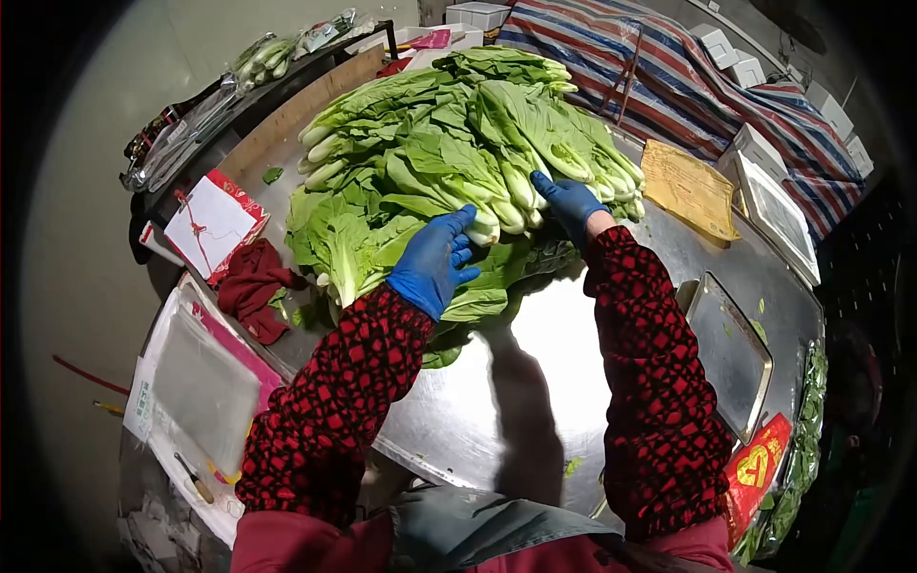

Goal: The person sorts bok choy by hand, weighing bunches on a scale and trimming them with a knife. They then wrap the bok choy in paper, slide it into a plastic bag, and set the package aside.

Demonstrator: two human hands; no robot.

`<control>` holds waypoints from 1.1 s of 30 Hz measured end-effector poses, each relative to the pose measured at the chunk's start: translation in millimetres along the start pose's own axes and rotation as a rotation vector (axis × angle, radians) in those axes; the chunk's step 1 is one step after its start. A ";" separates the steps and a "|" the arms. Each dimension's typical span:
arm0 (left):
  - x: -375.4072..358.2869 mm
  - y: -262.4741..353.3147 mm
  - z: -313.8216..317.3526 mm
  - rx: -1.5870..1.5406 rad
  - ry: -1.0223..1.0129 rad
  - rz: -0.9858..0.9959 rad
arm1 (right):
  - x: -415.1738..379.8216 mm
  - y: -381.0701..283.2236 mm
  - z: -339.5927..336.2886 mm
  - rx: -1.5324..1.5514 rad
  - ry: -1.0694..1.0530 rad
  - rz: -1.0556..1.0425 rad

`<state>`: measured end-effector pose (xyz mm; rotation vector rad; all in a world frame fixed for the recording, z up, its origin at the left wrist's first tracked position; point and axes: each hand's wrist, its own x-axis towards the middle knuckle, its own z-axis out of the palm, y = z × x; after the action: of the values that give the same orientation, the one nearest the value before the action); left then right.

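Note:
A big heap of leafy greens with pale stems (pixel 430 153) lies on the metal table (pixel 449 411). My left hand (pixel 436 261), in a blue glove, is at the front of the heap, its fingers apart and touching the stem ends and leaves. My right hand (pixel 569 202), also gloved in blue, rests against the stems at the front right, fingers spread with the thumb side on a stem. Neither hand is closed round a stem.
Left: a white sheet on a red packet (pixel 210 226), a dark red cloth (pixel 256 291), plastic bags (pixel 205 372) and a knife (pixel 196 480). Right: a yellow envelope (pixel 690 191), a white scale (pixel 778 215), a metal tray (pixel 731 353) and a red packet (pixel 759 473).

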<state>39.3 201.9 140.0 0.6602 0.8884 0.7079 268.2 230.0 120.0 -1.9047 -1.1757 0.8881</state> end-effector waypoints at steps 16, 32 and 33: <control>37.4 28.6 13.9 -0.101 -0.051 -0.103 | 40.4 -8.0 14.9 0.510 -0.074 0.114; -50.4 -107.7 10.5 -0.076 -0.214 -0.314 | -195.8 83.2 8.1 0.664 0.246 -0.194; -49.5 -121.6 10.3 -0.152 -0.210 -0.397 | -201.5 111.1 6.1 0.405 0.313 -0.086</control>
<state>58.8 89.0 75.0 0.3967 0.7335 0.3375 240.4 9.6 59.8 -1.5797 -0.8116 0.6884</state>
